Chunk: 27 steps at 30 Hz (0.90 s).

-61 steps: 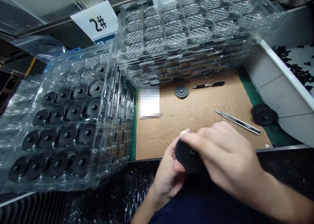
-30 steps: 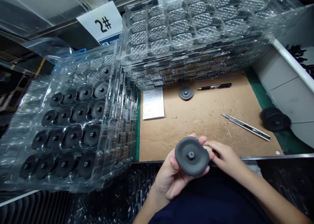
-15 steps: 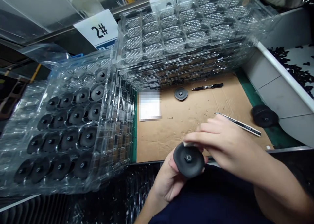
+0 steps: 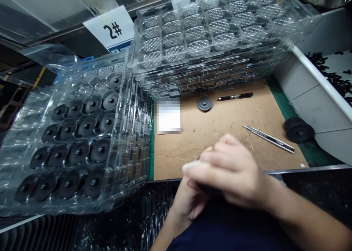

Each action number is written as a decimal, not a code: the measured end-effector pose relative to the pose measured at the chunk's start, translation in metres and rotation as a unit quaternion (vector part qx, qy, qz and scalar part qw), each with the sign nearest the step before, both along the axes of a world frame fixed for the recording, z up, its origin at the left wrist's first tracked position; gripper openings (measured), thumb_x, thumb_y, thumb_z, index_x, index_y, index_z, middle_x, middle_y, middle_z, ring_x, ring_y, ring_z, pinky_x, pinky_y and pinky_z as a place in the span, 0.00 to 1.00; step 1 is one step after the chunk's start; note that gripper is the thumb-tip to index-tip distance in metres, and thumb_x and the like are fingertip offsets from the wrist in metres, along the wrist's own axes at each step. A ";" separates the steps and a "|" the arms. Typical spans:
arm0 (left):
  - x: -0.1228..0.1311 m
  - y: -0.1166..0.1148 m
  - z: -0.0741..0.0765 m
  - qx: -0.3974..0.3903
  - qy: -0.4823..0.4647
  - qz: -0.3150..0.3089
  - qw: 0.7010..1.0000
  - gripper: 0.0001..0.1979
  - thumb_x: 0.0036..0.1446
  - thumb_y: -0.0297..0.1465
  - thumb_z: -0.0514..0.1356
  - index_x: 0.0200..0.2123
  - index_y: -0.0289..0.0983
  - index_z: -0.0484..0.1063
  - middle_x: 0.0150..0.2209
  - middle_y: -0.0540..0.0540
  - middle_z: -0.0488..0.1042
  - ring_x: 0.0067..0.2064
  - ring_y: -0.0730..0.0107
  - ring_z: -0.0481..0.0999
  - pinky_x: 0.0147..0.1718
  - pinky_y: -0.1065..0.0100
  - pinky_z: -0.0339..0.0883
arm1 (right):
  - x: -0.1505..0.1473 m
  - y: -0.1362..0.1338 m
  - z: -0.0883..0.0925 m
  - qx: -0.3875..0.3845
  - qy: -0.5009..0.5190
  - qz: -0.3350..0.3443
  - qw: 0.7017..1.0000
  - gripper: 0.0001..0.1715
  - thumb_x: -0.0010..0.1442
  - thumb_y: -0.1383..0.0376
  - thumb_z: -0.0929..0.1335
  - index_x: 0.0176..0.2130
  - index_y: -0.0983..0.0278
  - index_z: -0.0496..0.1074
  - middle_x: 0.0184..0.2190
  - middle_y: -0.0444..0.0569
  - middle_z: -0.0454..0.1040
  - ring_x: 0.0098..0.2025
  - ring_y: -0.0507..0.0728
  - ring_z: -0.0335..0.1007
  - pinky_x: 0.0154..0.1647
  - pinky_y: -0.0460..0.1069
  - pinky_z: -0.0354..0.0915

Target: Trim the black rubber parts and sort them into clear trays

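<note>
My left hand (image 4: 188, 203) is low at the front edge of the cardboard sheet (image 4: 220, 144), cupped under a black rubber disc (image 4: 210, 189). My right hand (image 4: 228, 170) lies closed over it, hiding nearly all of the disc. A small pale piece (image 4: 189, 166) shows at my right fingertips, though its kind is hard to tell. Farther back on the cardboard lie a smaller black disc (image 4: 205, 103) and a black pen (image 4: 234, 96). A snap-off utility knife (image 4: 268, 139) lies to the right of my right hand, not touching it.
On the left, a clear plastic tray (image 4: 128, 108) holds several rows of black discs (image 4: 100, 150). A tall stack of clear trays (image 4: 203, 34) stands behind the cardboard. Two stacked discs (image 4: 299, 131) sit on the green mat (image 4: 280, 100), beside a bin of black pieces (image 4: 330, 75).
My right hand has moved left and down over the disc, covering the face that showed before. The disc now sits hidden between my hands.
</note>
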<state>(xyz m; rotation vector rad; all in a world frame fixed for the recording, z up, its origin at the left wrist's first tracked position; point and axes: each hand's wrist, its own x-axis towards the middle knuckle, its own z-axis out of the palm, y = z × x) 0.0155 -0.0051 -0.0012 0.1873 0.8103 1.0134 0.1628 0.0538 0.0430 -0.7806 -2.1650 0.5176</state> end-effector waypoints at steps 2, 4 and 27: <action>-0.003 0.004 0.002 0.015 -0.016 -0.009 1.000 0.34 0.38 0.39 0.71 0.51 0.43 0.70 0.53 0.45 0.72 0.53 0.49 0.70 0.54 0.58 0.62 | 0.008 0.006 -0.016 -0.083 0.019 -0.073 0.994 0.13 0.64 0.68 0.61 0.43 0.60 0.73 0.35 0.44 0.76 0.35 0.51 0.69 0.38 0.50 0.57; -0.007 0.006 0.004 0.026 -0.033 -0.008 0.999 0.36 0.36 0.41 0.71 0.52 0.45 0.69 0.57 0.43 0.67 0.53 0.51 0.71 0.55 0.57 0.60 | 0.019 0.007 -0.041 -0.196 0.024 -0.144 0.970 0.13 0.64 0.67 0.62 0.44 0.58 0.73 0.39 0.44 0.76 0.40 0.52 0.70 0.42 0.49 0.60; 0.001 0.008 0.012 0.019 0.032 0.071 0.997 0.27 0.49 0.35 0.66 0.53 0.43 0.67 0.50 0.46 0.73 0.54 0.60 0.70 0.54 0.65 0.63 | -0.025 -0.017 0.005 -0.096 0.023 -0.038 0.994 0.13 0.61 0.72 0.61 0.45 0.70 0.70 0.35 0.51 0.73 0.36 0.54 0.67 0.38 0.51 0.63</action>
